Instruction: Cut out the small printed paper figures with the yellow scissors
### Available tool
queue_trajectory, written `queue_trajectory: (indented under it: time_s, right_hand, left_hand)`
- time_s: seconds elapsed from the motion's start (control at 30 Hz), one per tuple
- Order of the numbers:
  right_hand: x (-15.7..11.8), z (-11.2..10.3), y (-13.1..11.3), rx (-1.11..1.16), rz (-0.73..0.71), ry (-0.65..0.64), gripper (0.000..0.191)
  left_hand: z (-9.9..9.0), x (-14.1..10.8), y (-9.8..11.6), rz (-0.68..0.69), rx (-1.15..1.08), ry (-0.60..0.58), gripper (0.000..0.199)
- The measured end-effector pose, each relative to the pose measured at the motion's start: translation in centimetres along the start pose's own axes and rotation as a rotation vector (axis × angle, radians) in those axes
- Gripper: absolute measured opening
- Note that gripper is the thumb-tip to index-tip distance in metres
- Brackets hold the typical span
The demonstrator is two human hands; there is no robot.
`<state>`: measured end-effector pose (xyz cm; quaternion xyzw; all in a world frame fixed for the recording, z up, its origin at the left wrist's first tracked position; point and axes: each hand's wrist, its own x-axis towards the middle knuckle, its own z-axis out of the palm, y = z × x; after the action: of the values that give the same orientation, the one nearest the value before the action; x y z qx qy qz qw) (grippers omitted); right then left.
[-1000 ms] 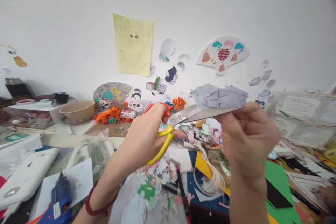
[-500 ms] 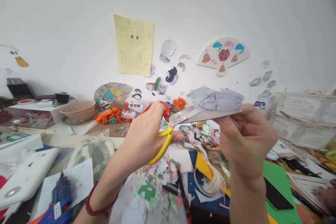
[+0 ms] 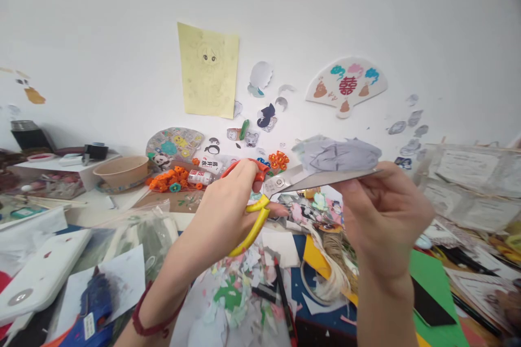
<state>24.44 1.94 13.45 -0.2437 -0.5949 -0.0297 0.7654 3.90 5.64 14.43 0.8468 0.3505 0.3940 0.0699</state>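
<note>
My left hand (image 3: 232, 203) is wrapped round the handles of a pair of scissors (image 3: 280, 182), with one red and one yellow loop. The blades stand apart and point right. Between them sits a grey paper cutout (image 3: 344, 154) with a drawn face and jagged hair, and one blade passes along its lower edge. My right hand (image 3: 385, 211) pinches this cutout at its right end, close to the blade tip. Below both hands lies a pile of coloured paper scraps (image 3: 236, 298) on a white sheet.
A blue glue gun (image 3: 95, 301) and a white phone-like device (image 3: 43, 274) lie at left. A tan bowl (image 3: 121, 169) and orange flowers (image 3: 169, 179) stand behind. Twine (image 3: 334, 252) and green paper (image 3: 437, 295) are at right. A yellow drawing (image 3: 209, 73) hangs on the wall.
The cutout and my right hand have shifted very slightly to the right. My left hand stays on the scissors, whose blades remain apart around the paper.
</note>
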Motion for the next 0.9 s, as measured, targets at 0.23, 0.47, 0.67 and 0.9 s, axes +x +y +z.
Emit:
queue_trajectory:
  time_s: [0.23, 0.47, 0.67, 0.9]
  right_hand:
    - [-0.15, 0.03, -0.66, -0.019, 0.044, 0.0, 0.006]
    - [-0.15, 0.14, -0.63, -0.012, 0.024, -0.013, 0.005]
    - [0.01, 0.13, 0.0, -0.004, -0.007, 0.005, 0.007]
    - [-0.02, 0.1, -0.06, 0.003, -0.004, -0.014, 0.01]
  left_hand:
    - [0.02, 0.03, -0.1, 0.002, -0.004, -0.012, 0.036]
    - [-0.06, -0.02, -0.03, 0.0, -0.03, -0.005, 0.036]
    - [-0.19, -0.18, -0.03, 0.002, -0.014, 0.001, 0.035]
    - [-0.24, -0.03, -0.17, 0.023, 0.045, 0.042, 0.033]
